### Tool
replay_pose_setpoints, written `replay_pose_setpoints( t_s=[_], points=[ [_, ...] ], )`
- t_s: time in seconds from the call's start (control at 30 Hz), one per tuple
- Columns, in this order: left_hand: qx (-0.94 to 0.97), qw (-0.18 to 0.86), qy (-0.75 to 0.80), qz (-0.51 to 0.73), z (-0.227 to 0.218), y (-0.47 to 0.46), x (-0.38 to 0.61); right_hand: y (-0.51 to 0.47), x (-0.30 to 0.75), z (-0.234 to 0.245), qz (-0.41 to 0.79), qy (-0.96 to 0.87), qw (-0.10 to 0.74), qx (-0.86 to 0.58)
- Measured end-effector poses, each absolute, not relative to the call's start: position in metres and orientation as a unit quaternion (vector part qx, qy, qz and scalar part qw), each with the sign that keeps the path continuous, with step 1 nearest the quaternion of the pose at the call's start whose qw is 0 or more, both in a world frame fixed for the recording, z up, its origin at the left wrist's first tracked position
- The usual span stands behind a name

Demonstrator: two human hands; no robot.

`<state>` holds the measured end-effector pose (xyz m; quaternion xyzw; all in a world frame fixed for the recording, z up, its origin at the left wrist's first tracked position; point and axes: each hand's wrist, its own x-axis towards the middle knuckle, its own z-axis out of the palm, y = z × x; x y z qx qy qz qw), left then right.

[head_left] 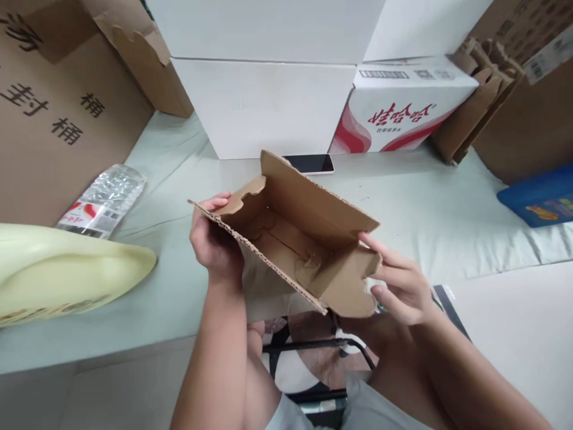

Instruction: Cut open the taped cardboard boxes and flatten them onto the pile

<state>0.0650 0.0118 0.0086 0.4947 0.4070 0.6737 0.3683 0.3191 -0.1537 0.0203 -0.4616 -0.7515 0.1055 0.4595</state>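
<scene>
Between my two hands is a brown cardboard box (308, 197), tilted, its top flaps folded open so the bare inside shows. My left hand (215, 239) grips its left end, with the fingers partly hidden behind the near wall and the thumb side near the end flap. At the right end, my right hand (400, 283) pinches the notched end flap (351, 283), one finger lying along the far wall's corner. Strips of clear tape seem to cling to the box's bottom. The box is held above the front edge of the cloth-covered table.
On the greenish table cloth (447, 221), a phone (311, 163) lies behind the box. White cartons (277, 107) stand at the back, brown cartons (58, 119) left. A crumpled plastic bottle (107, 200) and a pale yellow object (76, 269) lie left; a blue item (541, 197) lies right.
</scene>
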Motion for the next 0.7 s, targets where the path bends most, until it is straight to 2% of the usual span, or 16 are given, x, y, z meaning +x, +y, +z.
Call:
replay_pose_setpoints(
  t_s=[0.27,0.57,0.7],
  points=[
    [0.513,0.375,0.370,0.678,-0.001,0.010,0.079,-0.152,0.311,-0.008,0.060,-0.663,0.543,-0.513],
    [0.523,0.380,0.363,0.671,-0.005,0.009,0.074,-0.145,0.303,-0.015,0.028,-0.639,0.501,-0.583],
    [0.514,0.397,0.387,0.655,-0.008,0.009,0.071,-0.142,0.301,-0.016,0.068,-0.605,0.502,-0.614]
  ],
)
